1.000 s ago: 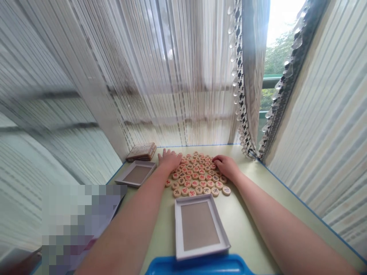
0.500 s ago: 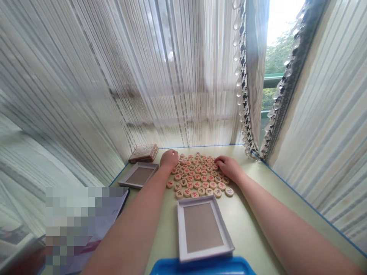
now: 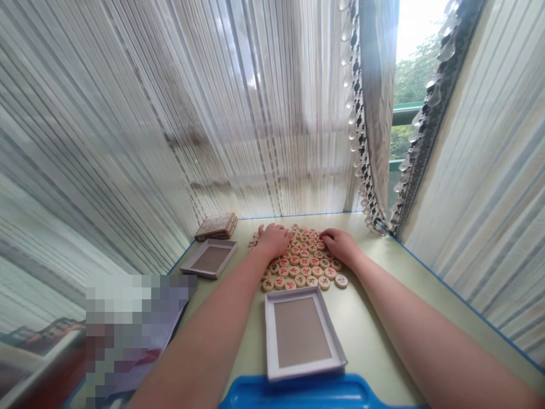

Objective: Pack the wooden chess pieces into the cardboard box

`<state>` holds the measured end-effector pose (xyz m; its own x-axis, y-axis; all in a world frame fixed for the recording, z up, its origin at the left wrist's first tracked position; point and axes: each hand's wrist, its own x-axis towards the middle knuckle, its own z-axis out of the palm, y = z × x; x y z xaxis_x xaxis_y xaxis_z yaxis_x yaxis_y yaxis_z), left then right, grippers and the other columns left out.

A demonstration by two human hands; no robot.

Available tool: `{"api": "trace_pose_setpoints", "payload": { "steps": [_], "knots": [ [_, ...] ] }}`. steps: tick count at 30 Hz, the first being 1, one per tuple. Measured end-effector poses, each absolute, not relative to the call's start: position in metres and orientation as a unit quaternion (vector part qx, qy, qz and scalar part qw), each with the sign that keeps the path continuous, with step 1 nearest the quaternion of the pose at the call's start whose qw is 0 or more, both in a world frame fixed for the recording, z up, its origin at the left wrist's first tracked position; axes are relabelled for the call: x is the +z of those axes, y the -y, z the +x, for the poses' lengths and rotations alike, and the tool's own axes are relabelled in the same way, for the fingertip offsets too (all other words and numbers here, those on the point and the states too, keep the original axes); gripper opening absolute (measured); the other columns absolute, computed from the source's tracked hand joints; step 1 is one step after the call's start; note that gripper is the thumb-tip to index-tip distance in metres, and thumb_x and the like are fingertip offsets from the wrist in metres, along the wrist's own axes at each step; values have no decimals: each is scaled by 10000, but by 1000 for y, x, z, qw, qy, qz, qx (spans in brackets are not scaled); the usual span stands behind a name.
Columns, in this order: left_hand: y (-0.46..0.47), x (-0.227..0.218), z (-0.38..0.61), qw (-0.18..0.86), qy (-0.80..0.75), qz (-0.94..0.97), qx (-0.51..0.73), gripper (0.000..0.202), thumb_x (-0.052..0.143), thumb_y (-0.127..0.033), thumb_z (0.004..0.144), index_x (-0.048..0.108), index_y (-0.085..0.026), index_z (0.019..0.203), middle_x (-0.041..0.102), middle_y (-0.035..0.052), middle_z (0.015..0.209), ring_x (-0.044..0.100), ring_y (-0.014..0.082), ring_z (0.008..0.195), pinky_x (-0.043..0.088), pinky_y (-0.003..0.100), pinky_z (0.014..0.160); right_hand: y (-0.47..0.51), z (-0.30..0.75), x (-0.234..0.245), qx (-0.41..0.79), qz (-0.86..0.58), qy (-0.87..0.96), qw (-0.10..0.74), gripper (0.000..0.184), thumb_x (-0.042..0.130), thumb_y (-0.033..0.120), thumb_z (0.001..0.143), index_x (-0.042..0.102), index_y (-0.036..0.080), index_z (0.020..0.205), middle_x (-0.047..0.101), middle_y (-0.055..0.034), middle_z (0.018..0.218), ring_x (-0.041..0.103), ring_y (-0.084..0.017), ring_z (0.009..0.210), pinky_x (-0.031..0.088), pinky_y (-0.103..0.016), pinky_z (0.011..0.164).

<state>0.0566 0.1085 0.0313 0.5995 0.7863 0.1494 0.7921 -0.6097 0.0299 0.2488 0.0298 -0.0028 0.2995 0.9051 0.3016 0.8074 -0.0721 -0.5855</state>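
Note:
Round wooden xiangqi pieces [image 3: 305, 261] with red and black characters lie closely together on the pale green table. My left hand [image 3: 275, 240] is palm down over the left part of them, its fingers spread, and it hides the pieces beneath. At the right edge of the group my right hand [image 3: 339, 245] rests with its fingers bent loosely toward the pieces, touching or nearly touching them. No piece shows in its grasp. Nearest to me is a shallow white box tray [image 3: 269, 335] with a brown inside, just in front of the pieces.
A second shallow tray [image 3: 187, 267] lies at the left, with a folded wooden box [image 3: 217, 225] behind it. Along the near edge is a blue plastic thing [image 3: 298, 392]. A pixelated patch covers a book-like item at lower left. String curtains [image 3: 272, 113] hang behind the table.
My left hand has moved right, from the left edge of the pieces onto them, and its fingers have spread. My right hand has stayed nearly in place. The view has shifted slightly.

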Motion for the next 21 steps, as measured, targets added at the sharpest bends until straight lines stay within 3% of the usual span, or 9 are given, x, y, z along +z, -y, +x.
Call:
{"api": "trace_pose_setpoints", "payload": {
  "steps": [7, 13, 18, 21],
  "knots": [
    [-110, 32, 54, 25, 508, -858, -73, 587, 147, -596, 825, 581, -291, 1076, 489, 114, 1152, 381, 300, 1103, 235, 476, 941, -32, 250, -4, 70, -728, 589, 344, 269, 426, 219, 780, 669, 208, 894, 684, -35, 932, 598, -176, 889, 427, -264, 784],
    [-112, 30, 52, 22, 512, -853, -98, 520, 173, -524, 850, 469, -330, 1230, 495, 114, 1164, 400, 295, 1090, 264, 469, 913, -31, 250, -5, 64, -724, 585, 359, 269, 429, 229, 776, 668, 203, 898, 685, -42, 926, 600, -176, 884, 430, -265, 779],
    [-114, 32, 52, 21, 496, -862, -99, 465, 191, -442, 871, 625, -324, 990, 534, 64, 1129, 417, 271, 1069, 247, 482, 918, -30, 251, -3, 59, -732, 575, 361, 271, 433, 229, 773, 667, 200, 908, 684, -42, 929, 599, -174, 892, 427, -260, 785],
    [-113, 34, 52, 30, 494, -865, -84, 467, 189, -411, 876, 632, -293, 964, 537, 73, 1122, 413, 278, 1064, 254, 480, 905, -30, 251, -3, 59, -733, 576, 357, 270, 431, 229, 773, 670, 202, 896, 684, -38, 935, 599, -172, 899, 426, -258, 792]
  ]
}}
